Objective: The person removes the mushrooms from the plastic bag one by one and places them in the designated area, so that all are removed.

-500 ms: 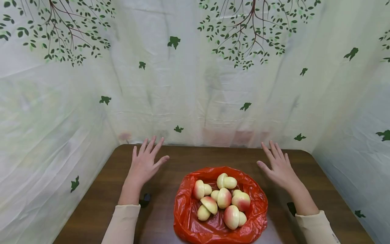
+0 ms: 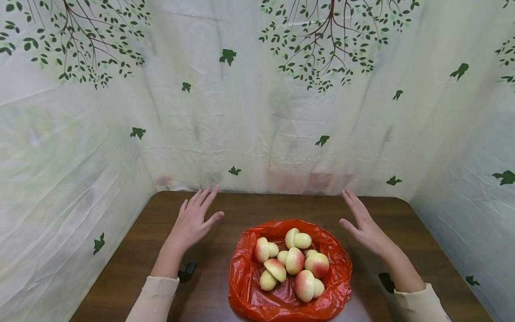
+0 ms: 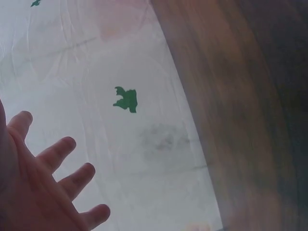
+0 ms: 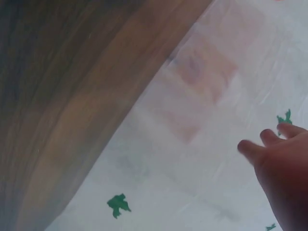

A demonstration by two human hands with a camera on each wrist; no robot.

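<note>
A red plastic bag, its rim folded outward, sits at the near middle of the table. Inside lie several toy mushrooms, pale yellow with a pink blush on some caps. To the left of the bag, my left hand is held out with fingers extended and thumb apart, holding nothing. My right hand mirrors it on the other side, fingers straight and palm turned inward. Both wrist views show bare fingers against the pale curtain, the left hand at lower left and the right hand at the right edge.
The brown wooden table has rounded far corners. A pale curtain with printed leaves and branches hangs behind it and along both sides. Dark wrist-camera pieces show beside the forearms.
Both hands have turned so their palms face more inward, and the fingers have drawn closer together. The bag and mushrooms stay in place; the head view shifts slightly.
</note>
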